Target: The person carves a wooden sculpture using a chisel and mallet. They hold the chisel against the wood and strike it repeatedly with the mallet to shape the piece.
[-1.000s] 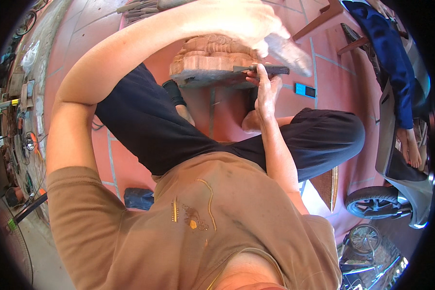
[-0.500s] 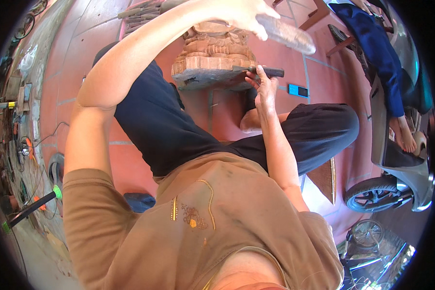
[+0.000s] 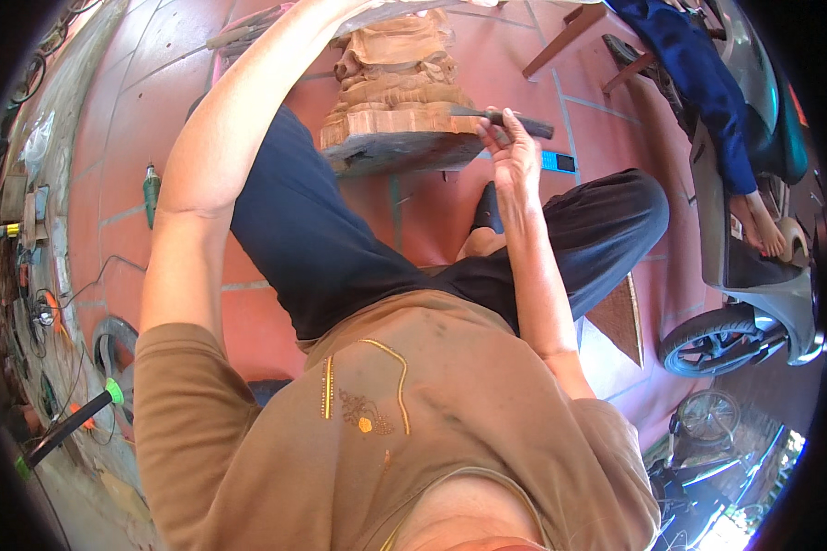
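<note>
In my right hand is a chisel with a dark handle, held between thumb and fingers. Its blade points left, against the lower right part of a brown wood carving. The carving lies in front of my legs, its grey flat base face toward me. My left arm reaches far forward over the carving's left side. Most of my left hand is cut off by the top edge; a greyish strip beside it appears to be the wooden mallet it grips.
Long tools lie at the far left. A blue phone is by my right wrist, and a green cylindrical object is left of my arm. At right are wooden legs, another person's leg and a motorbike wheel.
My left hand has moved forward and left with the mallet, almost out of the picture. My right hand and chisel have shifted slightly; the chisel stays at the carving.
</note>
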`<state>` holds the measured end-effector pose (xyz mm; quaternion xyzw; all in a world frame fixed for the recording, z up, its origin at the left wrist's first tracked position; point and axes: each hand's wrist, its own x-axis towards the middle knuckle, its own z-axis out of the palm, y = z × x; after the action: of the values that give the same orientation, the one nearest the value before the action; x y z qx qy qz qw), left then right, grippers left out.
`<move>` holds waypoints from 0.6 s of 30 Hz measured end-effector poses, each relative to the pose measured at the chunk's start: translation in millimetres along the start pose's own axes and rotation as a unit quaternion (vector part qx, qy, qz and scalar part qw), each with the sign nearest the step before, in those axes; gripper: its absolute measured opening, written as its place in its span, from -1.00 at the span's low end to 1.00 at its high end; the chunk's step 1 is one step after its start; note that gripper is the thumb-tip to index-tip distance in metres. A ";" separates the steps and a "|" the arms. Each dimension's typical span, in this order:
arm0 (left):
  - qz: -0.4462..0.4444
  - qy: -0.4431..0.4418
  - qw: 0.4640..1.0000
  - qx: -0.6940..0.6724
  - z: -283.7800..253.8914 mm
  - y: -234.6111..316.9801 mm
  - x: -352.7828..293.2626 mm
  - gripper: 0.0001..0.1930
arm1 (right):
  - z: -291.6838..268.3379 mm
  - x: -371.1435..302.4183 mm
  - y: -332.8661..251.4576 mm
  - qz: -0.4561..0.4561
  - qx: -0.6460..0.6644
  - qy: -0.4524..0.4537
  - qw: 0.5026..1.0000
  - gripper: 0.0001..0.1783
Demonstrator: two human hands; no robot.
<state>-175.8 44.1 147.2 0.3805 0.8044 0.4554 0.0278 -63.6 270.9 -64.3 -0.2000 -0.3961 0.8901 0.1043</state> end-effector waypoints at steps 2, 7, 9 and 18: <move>-0.012 0.008 1.000 0.003 -6.6 1.3 -4.2 -0.39 | 14.2 -7.2 -10.6 -0.057 -0.078 -0.011 0.995 -0.69; -0.060 0.069 0.988 -0.123 -10.7 -4.8 -15.9 -0.49 | 38.8 -5.8 -34.1 -0.124 -0.275 -0.091 0.949 -0.64; -0.159 0.111 0.972 -0.132 -18.1 -9.1 -24.3 -0.59 | 56.4 -7.1 -36.2 -0.118 -0.352 -0.137 0.918 -0.64; -0.234 0.210 0.864 -0.393 -23.3 -39.1 -62.2 -0.63 | 98.1 27.4 -60.3 -0.086 -0.569 -0.363 0.733 -0.56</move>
<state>-163.7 -23.7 112.5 0.0342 0.6114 0.7827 0.1114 -129.7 255.3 32.6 0.1515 -0.8516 0.4908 -0.1049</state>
